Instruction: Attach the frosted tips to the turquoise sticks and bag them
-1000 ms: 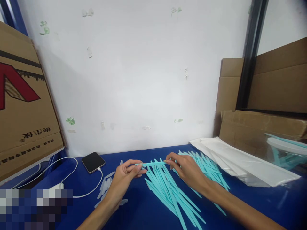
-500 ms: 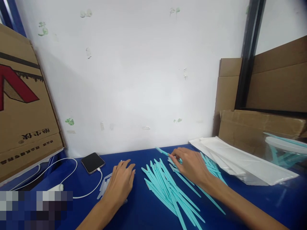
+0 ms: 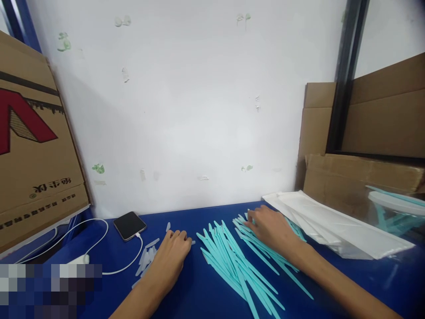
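Blue surface (image 3: 202, 297) against white wall (image 3: 186, 110); right hand (image 3: 270, 226) now down at far teal sticks (image 3: 247, 233), left hand (image 3: 172, 252) over clear pieces (image 3: 146, 260); cannot tell either grip; stick no longer spans both, so two-handed hold over; near teal sticks (image 3: 229, 257) between.

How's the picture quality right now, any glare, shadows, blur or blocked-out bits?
In the head view, the teal strips look reasonably clear; the white wall is shadowed toward the left; the blue table has faint glare streaks at lower right; the tub looks soft; the dark post leans, perhaps from lens distortion; mosaic blocks hide the lower-left corner.
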A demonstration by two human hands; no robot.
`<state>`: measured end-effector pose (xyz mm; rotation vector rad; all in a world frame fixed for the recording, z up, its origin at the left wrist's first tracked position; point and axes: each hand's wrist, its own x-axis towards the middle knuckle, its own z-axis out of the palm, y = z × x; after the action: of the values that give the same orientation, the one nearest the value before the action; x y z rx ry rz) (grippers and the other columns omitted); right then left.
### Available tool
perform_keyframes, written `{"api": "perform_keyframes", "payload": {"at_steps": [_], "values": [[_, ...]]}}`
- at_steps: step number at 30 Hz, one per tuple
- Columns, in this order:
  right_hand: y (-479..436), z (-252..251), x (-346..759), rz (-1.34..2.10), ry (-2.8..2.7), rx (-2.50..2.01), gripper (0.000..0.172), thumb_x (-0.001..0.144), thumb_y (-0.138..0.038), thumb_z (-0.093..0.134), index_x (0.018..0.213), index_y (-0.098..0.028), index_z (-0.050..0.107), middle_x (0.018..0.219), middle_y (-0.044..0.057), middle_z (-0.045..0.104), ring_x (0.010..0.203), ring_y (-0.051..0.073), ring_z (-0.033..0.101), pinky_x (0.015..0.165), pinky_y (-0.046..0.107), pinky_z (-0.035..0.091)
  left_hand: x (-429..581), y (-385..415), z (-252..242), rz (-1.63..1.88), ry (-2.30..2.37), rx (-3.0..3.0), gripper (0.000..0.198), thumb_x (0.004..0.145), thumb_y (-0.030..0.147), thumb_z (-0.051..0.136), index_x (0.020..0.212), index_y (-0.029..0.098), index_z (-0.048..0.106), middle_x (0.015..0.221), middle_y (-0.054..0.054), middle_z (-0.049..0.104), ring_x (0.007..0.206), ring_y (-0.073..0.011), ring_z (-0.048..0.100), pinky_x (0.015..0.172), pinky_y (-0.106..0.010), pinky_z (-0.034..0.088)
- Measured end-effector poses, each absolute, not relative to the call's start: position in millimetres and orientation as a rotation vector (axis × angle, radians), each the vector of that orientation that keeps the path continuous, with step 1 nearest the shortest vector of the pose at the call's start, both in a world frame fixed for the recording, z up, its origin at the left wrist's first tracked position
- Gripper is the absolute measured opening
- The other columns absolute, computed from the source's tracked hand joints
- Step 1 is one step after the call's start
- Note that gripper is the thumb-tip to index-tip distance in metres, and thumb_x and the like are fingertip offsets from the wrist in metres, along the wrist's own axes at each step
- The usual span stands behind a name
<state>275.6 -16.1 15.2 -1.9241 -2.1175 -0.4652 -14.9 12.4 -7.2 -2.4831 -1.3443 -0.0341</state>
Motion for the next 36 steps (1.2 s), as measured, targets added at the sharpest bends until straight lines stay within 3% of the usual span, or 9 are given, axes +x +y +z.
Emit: {"api": "perform_keyframes", "payload": {"at_steps": [4,9,15,22,26,29,36], "values": [[-21.9,7.3,255.7,-0.331,-2.335,-1.686,0.037,0.101,-0.038,0.043,0.076,-0.02,0.065,0.067,0.006,0.068,0.058,0.02,0.063,0.051,0.028,0.03,-13.7,12.4,-8.7,-0.039,-1.33,-2.457,0.042,0.075,-0.007,0.043,0.097,0.018,0.067,0.1,-0.012,0.068,0.094,-0.0287,0.062,0.087,-0.04,0.044],[-27.4,-1.2,245.9,-0.315,-2.431,-1.628,0.036,0.101,-0.03,0.037,0.076,-0.02,0.061,0.063,0.004,0.065,0.051,0.017,0.057,0.049,0.029,0.026,-6.9,4.1,1.8,-0.03,-1.339,-2.44,0.033,0.089,0.002,0.037,0.097,0.014,0.066,0.097,-0.015,0.069,0.093,-0.0325,0.064,0.083,-0.045,0.047],[-24.7,-0.9,253.7,-0.094,-2.371,-1.651,0.027,0.094,-0.025,0.047,0.07,-0.021,0.058,0.067,0.003,0.067,0.055,0.016,0.057,0.049,0.027,0.027,-8.5,2.9,1.8,-0.223,-1.344,-2.497,0.031,0.099,0.013,0.033,0.1,0.018,0.064,0.092,-0.009,0.068,0.087,-0.0269,0.064,0.086,-0.044,0.048],[-17.3,7.4,260.6,-0.27,-2.195,-1.719,0.022,0.102,-0.028,0.041,0.094,-0.02,0.059,0.064,0.002,0.066,0.053,0.017,0.057,0.05,0.028,0.024,-13.7,12.5,-9.0,-0.65,-1.316,-2.586,0.034,0.102,0.021,0.032,0.116,0.022,0.063,0.103,-0.007,0.067,0.095,-0.0235,0.064,0.091,-0.039,0.048],[-13.4,15.2,267.7,-0.328,-2.262,-1.544,0.019,0.102,-0.029,0.042,0.094,-0.021,0.057,0.057,-0.002,0.061,0.047,0.014,0.052,0.049,0.026,0.02,-14.6,14.8,-9.1,-0.933,-1.4,-2.692,0.032,0.103,0.028,0.033,0.115,0.024,0.063,0.109,-0.005,0.068,0.099,-0.0215,0.065,0.085,-0.034,0.051],[-11.3,13.8,273.1,-0.38,-2.329,-1.401,0.012,0.1,-0.025,0.046,0.1,-0.021,0.057,0.063,-0.003,0.063,0.049,0.013,0.051,0.05,0.026,0.018,-15.4,13.8,-5.7,-1.093,-1.423,-2.696,0.032,0.103,0.033,0.034,0.113,0.025,0.063,0.108,-0.003,0.068,0.099,-0.0213,0.065,0.086,-0.034,0.051],[-13.9,11.2,272.9,-0.545,-2.414,-1.367,0.005,0.096,-0.017,0.052,0.099,-0.021,0.054,0.064,-0.004,0.061,0.05,0.012,0.046,0.051,0.026,0.015,-15.9,13.7,-6.9,-1.176,-1.374,-2.745,0.032,0.103,0.031,0.033,0.114,0.025,0.063,0.107,-0.004,0.066,0.096,-0.0208,0.065,0.084,-0.034,0.052]]}}
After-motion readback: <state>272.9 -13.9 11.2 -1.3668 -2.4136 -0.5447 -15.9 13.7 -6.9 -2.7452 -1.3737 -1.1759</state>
